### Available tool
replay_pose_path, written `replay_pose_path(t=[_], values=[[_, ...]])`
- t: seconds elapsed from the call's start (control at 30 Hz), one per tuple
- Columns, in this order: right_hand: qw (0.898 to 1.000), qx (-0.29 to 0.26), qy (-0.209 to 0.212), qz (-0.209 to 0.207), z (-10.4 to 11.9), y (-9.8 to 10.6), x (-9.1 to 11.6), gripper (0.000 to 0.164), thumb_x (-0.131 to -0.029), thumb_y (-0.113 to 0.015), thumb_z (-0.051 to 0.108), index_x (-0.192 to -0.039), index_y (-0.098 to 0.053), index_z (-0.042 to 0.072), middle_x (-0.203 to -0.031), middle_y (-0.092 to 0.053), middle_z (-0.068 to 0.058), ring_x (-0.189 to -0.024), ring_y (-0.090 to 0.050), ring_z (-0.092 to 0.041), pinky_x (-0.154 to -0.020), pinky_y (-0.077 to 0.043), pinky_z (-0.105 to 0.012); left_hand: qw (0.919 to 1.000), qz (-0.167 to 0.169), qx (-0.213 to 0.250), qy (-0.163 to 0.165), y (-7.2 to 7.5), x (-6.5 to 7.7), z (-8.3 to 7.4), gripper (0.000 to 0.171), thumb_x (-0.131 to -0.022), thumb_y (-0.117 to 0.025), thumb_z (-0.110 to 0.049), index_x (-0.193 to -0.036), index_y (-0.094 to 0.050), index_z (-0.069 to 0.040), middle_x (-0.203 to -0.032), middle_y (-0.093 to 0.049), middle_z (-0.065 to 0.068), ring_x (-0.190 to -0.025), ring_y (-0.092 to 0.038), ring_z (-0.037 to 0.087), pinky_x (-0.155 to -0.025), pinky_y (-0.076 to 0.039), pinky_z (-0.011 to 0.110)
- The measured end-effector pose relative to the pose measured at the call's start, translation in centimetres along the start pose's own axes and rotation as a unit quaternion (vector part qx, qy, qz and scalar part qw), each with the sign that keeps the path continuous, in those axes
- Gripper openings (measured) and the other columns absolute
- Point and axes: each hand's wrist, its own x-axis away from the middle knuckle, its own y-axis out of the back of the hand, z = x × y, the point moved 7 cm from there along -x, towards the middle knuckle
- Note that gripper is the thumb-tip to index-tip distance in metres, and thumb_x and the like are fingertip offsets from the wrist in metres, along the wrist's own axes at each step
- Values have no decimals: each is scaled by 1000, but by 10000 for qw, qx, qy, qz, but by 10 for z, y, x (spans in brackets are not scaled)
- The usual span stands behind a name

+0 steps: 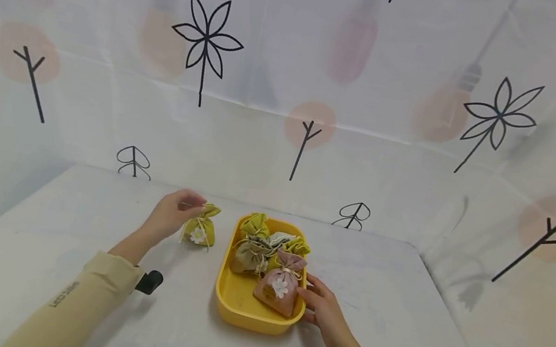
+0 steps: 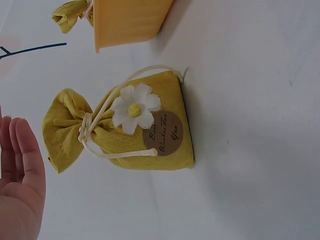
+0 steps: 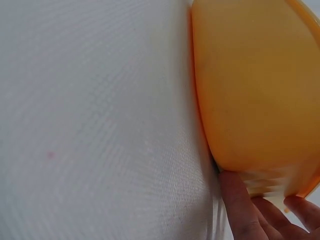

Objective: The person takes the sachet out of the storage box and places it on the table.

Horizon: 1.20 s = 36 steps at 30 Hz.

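Observation:
A yellow-green cloth pouch (image 2: 145,115) with a drawstring, a white flower and a round brown label stands on the table at the left. My left hand (image 1: 176,212) is beside its gathered top; in the left wrist view a gap shows between the fingers (image 2: 27,155) and the pouch. To the right is a yellow plastic basket (image 1: 252,321) holding several pouches, among them a pink one (image 1: 280,295) and a grey-brown one (image 1: 248,256). My right hand (image 1: 326,312) touches the basket's right side, its fingertips (image 3: 235,185) against the wall in the right wrist view.
A white cloth covers the table (image 1: 161,327). Behind and at the sides hangs a pale curtain (image 1: 244,143) printed with flowers and twigs. Dark wrist-worn devices (image 1: 150,282) stick out by both sleeves.

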Motion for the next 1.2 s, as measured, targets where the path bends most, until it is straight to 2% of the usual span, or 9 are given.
replay_pose_path(t=[0.23, 0.6, 0.9, 1.2], values=[[10000, 16, -13, -58, -1, 1, 1, 58, -93, -54, 24, -141, -35, 1, -136, -40, -27, -106, -57, -30, -80, -52, -40, 9997, 186, 45, -178, -10, 2, -12, 26, -90, -63, -22, -113, -60, -9, -110, -61, 8, -100, -57, 24, -86, -47, 39], [10000, 45, -52, -54, -1, 1, 0, 59, -93, -54, 25, -142, -33, -1, -137, -38, -28, -109, -55, -31, -80, -52, -40, 9977, 438, 68, -514, -28, 8, -39, 25, -90, -64, -20, -112, -61, -8, -106, -63, 5, -95, -58, 21, -83, -50, 36], [9999, 80, -83, -46, -1, 1, 0, 59, -92, -55, 26, -142, -34, 1, -137, -38, -28, -109, -55, -31, -81, -52, -39, 9963, 582, 34, -625, -41, 7, -56, 20, -89, -65, -21, -107, -63, -13, -103, -63, 1, -96, -59, 18, -83, -50, 35], [9999, 76, -68, -29, 0, 0, 1, 57, -92, -55, 24, -141, -35, 2, -136, -40, -26, -108, -56, -30, -81, -52, -39, 9932, 852, -5, -799, -56, 2, -73, 21, -87, -67, -18, -106, -63, -10, -101, -64, 2, -96, -60, 19, -82, -50, 34]])
